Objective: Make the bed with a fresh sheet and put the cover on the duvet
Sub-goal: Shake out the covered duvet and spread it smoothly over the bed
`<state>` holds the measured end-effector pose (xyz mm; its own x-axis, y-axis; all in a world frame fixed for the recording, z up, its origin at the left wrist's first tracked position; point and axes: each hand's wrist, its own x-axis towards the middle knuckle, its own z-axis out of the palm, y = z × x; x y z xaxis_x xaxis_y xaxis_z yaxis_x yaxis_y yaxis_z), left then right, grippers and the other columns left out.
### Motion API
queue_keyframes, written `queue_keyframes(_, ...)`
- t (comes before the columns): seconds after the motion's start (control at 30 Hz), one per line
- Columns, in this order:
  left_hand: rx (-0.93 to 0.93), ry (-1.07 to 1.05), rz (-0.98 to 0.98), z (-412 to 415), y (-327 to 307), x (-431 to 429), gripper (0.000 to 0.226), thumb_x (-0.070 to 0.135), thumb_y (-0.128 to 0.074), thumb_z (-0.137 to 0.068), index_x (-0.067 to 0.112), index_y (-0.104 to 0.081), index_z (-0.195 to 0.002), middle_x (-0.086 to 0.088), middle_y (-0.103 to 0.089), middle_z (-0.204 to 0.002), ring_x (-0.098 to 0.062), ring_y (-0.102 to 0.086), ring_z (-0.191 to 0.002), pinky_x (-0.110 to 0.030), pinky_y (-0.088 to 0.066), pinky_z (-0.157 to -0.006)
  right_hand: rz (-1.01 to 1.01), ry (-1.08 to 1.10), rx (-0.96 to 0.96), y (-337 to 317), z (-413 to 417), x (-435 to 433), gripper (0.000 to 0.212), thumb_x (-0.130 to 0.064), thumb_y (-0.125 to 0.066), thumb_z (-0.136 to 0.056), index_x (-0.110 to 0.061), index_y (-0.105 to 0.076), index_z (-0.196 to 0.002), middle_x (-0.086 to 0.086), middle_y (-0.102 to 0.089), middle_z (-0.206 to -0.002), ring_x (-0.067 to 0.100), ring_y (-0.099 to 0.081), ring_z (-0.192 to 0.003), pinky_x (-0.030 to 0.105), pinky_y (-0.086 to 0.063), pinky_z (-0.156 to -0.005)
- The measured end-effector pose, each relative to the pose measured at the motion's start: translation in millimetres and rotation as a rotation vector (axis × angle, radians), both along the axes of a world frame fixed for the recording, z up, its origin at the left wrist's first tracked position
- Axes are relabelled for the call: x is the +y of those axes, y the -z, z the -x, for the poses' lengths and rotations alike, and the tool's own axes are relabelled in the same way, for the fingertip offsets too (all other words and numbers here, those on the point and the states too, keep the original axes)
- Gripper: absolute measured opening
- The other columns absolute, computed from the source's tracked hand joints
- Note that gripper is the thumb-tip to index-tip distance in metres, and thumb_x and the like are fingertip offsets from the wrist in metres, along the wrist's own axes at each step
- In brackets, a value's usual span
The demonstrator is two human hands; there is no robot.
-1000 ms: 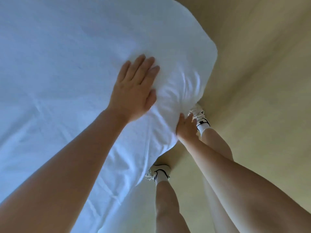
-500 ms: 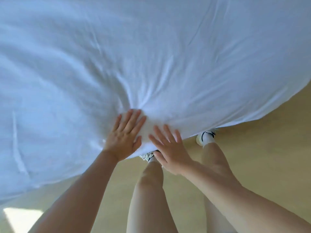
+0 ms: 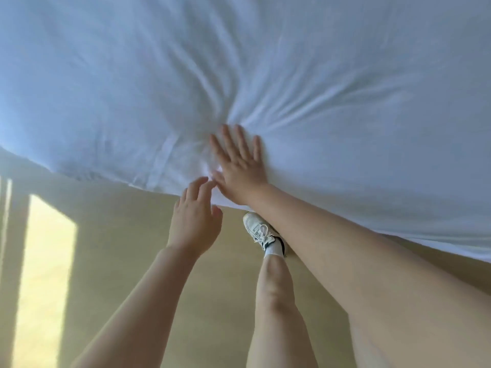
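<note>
White soft fabric sheet lies spread ahead of me, its edge hanging above the pale yellow floor. My right hand presses flat on it, fingers spread; my left hand hovers loose-fingered at the hem. It looks light and limp and bunches easily, so I'd pinch that hanging edge.

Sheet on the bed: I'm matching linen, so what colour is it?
The sheet is plain white, with no pattern; the head view shows it best.

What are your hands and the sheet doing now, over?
Right hand flat on sheet. Left hand open by its edge. Sheet wrinkled. Nothing blocking.
</note>
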<state>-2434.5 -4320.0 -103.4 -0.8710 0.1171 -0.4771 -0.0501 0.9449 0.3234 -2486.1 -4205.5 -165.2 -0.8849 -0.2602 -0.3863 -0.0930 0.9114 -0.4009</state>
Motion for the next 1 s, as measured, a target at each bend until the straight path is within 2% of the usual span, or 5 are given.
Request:
queue_keyframes(0.13, -0.024, -0.185, -0.028, -2.3, -7.6, -41.8, 0.047, -0.001, -0.049, -0.085, 0.007, -0.048, -0.131, -0.009, -0.041, -0.140, -0.031, -0.043, -0.123, -0.038, -0.034, -0.100, 0.310, 0.092, 0.240, -20.4, 19.8, 14.4, 0.060, -0.020, -0.051, -0.090, -0.004, -0.032, -0.145, 0.020, -0.019, -0.155, 0.040, -0.012, -0.144, 0.047, -0.011, -0.113)
queue_keyframes(0.27, -0.041, -0.215, -0.070, -1.2, -10.7, -66.0, 0.049, 0.004, -0.049, -0.086, 0.010, -0.044, -0.135, -0.006, -0.039, -0.142, -0.027, -0.040, -0.126, -0.035, -0.033, -0.101, -0.085, 0.453, 0.255, -14.8, 54.2, 37.8, 0.066, -0.029, -0.048, -0.092, -0.006, -0.022, -0.148, 0.018, -0.014, -0.157, 0.037, -0.010, -0.145, 0.047, -0.006, -0.115)
queue_keyframes(0.53, 0.002, -0.286, -0.028, 28.1, -28.6, -128.9, 0.050, 0.006, -0.050, -0.086, 0.014, -0.044, -0.135, -0.005, -0.039, -0.141, -0.029, -0.041, -0.124, -0.033, -0.031, -0.100, 0.054, -0.361, -0.078, -15.9, 55.7, -137.0, 0.066, -0.037, -0.039, -0.096, -0.022, -0.006, -0.152, 0.001, 0.006, -0.160, 0.021, 0.011, -0.146, 0.041, 0.008, -0.115)
queue_keyframes(0.73, -0.043, -0.292, -0.009, 90.6, -26.6, -146.2, 0.053, 0.014, -0.045, -0.092, 0.019, -0.033, -0.144, 0.000, -0.027, -0.152, -0.021, -0.027, -0.137, -0.035, -0.025, -0.107, 0.138, 0.057, 0.321, -42.5, 93.4, -84.6, 0.056, -0.009, -0.062, -0.081, 0.007, -0.047, -0.132, 0.030, -0.037, -0.143, 0.050, -0.030, -0.134, 0.059, -0.024, -0.109)
queue_keyframes(1.0, 0.087, -0.277, -0.057, 224.7, 21.0, -165.0, 0.055, 0.038, -0.029, -0.099, 0.027, -0.014, -0.151, 0.005, -0.001, -0.160, -0.011, 0.009, -0.146, -0.035, 0.009, -0.113, -0.095, -0.129, 0.156, -8.1, 213.9, -164.7, 0.063, -0.046, -0.026, -0.096, -0.021, -0.001, -0.149, 0.011, -0.002, -0.159, 0.031, 0.004, -0.146, 0.044, 0.020, -0.110)
